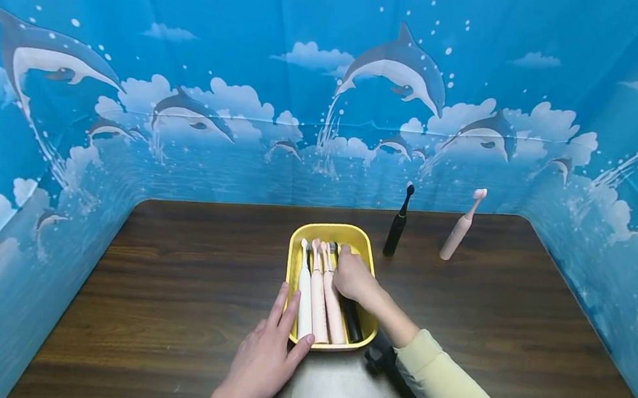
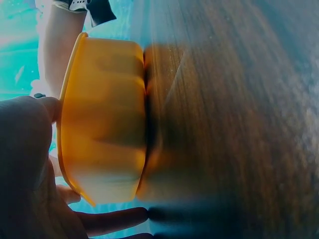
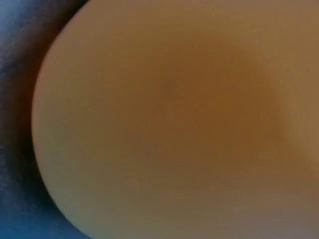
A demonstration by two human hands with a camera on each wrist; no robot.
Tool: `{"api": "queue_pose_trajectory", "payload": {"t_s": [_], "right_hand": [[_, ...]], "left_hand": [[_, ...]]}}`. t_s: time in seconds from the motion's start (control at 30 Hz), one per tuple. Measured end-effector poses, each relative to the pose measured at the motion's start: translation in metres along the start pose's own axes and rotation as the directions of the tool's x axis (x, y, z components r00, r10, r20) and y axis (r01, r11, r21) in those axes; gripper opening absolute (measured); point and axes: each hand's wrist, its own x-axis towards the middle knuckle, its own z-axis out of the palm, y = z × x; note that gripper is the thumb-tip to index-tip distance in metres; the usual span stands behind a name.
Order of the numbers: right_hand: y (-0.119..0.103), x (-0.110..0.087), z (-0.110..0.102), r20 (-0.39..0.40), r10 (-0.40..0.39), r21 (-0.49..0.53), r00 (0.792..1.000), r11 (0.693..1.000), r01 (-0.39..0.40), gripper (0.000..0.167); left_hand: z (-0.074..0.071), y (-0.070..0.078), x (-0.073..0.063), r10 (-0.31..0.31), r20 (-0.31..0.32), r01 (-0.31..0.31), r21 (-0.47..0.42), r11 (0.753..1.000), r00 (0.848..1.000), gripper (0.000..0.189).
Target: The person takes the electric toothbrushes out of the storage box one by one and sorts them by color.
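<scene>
The left hand [image 1: 265, 358], fingers straight and spread, touches the eight o'clock rim of a yellow, round-cornered plastic tray [image 1: 332, 229] on the dark-brown wood-grain table [image 1: 186, 276]. The right hand [image 1: 353, 276] reaches inside from four o'clock, partly covering a slim black toothbrush [image 1: 351, 322]; whether it grips, I cannot tell.

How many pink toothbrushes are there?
3 in sight: a left pink toothbrush and a right pink toothbrush lying in the yellow tray, plus a standing pink toothbrush behind it, to the right. The right hand may hide more.
</scene>
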Motion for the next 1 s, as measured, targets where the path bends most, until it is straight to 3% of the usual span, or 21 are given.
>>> {"api": "queue_pose_trajectory", "payload": {"t_s": [0.13,0.5,1.0], "right_hand": [[0.002,0.005,-0.001,0.005,-0.009,0.014,1.0,1.0,0.009,0.033],[0.003,0.008,0.002,0.079,0.073,0.116,0.994,0.99,-0.082,0.049],[-0.001,-0.009,-0.017,0.079,-0.024,0.248,0.997,0.969,0.004,0.051]], "left_hand": [[0.0,0.0,0.001,0.005,-0.006,-0.005,-0.003,1.0,1.0,0.073],[0.001,0.001,0.0,0.002,-0.001,-0.002,-0.004,1.0,1.0,0.073],[0.001,0.001,0.0,-0.007,-0.004,0.007,0.02,1.0,1.0,0.076]]}}
